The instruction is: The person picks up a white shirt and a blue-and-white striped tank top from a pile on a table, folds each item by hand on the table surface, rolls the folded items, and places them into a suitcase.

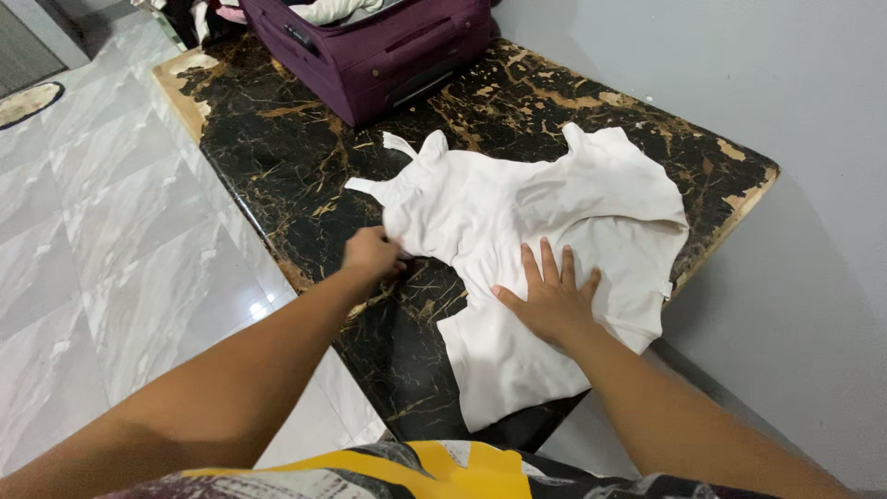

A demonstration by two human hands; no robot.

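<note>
A white garment (517,208) lies spread on a black marble table (286,148) with gold veins. My left hand (372,252) pinches the garment's left edge near its middle, fingers closed on the cloth. My right hand (552,294) lies flat on the lower part of the garment, fingers spread, pressing it onto the table. The garment's lower end hangs toward the table's near edge.
A dark purple suitcase (370,51) stands open at the far end of the table, with clothes inside. A grey wall (795,92) runs along the right. Pale marble floor tiles (102,212) lie to the left, with a round mat (28,100) at the far left.
</note>
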